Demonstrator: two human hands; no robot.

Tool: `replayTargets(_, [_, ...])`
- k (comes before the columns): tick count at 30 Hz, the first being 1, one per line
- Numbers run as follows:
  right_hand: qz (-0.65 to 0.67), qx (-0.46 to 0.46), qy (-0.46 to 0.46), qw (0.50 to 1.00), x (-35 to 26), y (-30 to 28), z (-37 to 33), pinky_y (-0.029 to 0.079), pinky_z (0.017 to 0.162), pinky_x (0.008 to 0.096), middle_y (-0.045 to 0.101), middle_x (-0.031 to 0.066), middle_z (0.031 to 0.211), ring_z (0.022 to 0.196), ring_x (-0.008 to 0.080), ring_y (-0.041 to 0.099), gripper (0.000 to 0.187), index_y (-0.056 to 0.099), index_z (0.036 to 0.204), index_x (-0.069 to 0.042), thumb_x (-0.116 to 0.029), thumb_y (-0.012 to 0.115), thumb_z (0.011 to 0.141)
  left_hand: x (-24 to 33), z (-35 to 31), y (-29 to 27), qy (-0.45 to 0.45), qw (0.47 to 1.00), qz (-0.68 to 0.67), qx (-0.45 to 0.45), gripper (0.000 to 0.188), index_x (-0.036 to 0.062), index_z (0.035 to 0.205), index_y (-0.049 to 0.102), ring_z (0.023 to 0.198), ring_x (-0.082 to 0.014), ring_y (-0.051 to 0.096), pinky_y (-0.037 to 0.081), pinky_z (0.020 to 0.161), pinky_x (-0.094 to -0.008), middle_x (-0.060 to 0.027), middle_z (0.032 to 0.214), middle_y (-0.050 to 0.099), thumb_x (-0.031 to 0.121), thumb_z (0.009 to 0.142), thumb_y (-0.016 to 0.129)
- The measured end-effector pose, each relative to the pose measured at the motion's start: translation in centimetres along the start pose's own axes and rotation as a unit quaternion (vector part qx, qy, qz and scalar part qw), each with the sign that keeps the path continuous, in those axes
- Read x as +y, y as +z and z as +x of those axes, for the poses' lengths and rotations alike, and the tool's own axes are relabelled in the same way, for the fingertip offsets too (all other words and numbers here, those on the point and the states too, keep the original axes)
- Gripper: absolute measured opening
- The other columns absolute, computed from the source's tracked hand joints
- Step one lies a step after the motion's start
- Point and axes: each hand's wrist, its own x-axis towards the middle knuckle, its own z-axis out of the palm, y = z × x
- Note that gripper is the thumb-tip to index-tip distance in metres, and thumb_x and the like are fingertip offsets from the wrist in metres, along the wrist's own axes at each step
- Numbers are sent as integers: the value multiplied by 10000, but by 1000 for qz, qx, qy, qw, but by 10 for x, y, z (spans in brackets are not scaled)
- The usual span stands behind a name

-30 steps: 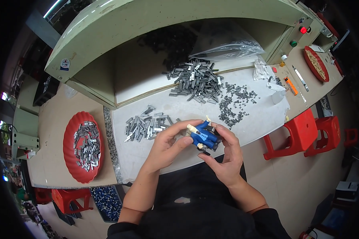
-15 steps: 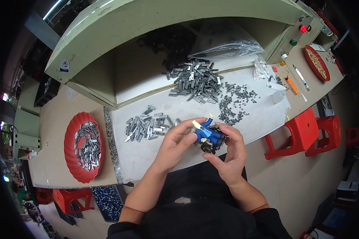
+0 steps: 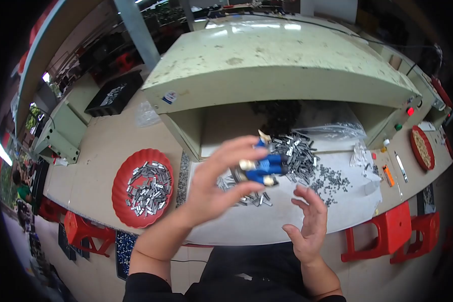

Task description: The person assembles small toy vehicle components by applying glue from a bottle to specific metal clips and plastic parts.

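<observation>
My left hand is raised over the white work surface, its fingers and thumb closed round a small toy figure. The figure has blue clothes and cream parts, lies sideways in the grip and is blurred by motion. To its right, my right hand holds nothing, its fingers apart and slightly curled. Behind the figure is a heap of grey elongated pieces. A second lot of such pieces lies partly hidden under my left hand. Small dark parts are scattered beyond my right hand.
A red scalloped bowl of grey pieces stands at the left. The pale green cabinet overhangs the back, with a clear plastic bag inside. An orange tool and a red dish lie right; red stools stand below.
My right hand has let go of the figure and dropped away. My left hand has lifted the figure and turned it sideways. The view has tilted up and swung left.
</observation>
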Motion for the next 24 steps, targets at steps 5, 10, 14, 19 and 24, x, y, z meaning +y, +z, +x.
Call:
replayTargets(5, [-5, -60, 90, 994, 7, -10, -17, 438, 783, 304, 569, 154, 971, 905, 212, 555, 386, 478, 1074, 29, 16, 609, 712, 4, 37, -50, -40, 997, -65, -21, 492, 24, 1179, 450, 1076, -156, 467, 376, 901, -268, -82, 1155, 502, 12, 726, 641])
replayTargets(10, [16, -58, 111, 992, 7, -7, -19, 455, 736, 276, 590, 131, 872, 814, 184, 581, 288, 507, 1017, 29, 39, 572, 736, 11, 42, -61, -96, 982, -161, -37, 543, 80, 1202, 413, 1083, -168, 445, 362, 911, -296, -87, 1154, 488, 136, 727, 668])
replayTargets(14, [4, -73, 109, 991, 4, -8, -18, 459, 722, 265, 600, 117, 845, 787, 171, 588, 254, 526, 992, 19, 40, 569, 743, -2, 42, -59, -121, 960, -243, -65, 506, 97, 1158, 445, 1052, -166, 471, 387, 876, -295, -97, 1150, 493, 224, 725, 674])
replayTargets(19, [-12, -77, 104, 992, 3, -9, -19, 462, 702, 252, 611, 102, 815, 756, 153, 592, 212, 545, 961, 13, 38, 569, 751, 6, 46, -63, -128, 940, -306, -87, 541, 70, 1195, 422, 1048, -194, 503, 383, 904, -323, -130, 1163, 491, 255, 744, 657])
replayTargets(24, [-36, -103, 115, 987, 7, -15, -22, 475, 714, 258, 589, 111, 819, 760, 150, 574, 183, 517, 971, 33, 16, 538, 790, 9, 79, -104, -104, 961, -235, -107, 559, 98, 1213, 428, 1058, -210, 508, 405, 900, -344, -107, 1136, 524, 251, 732, 667])
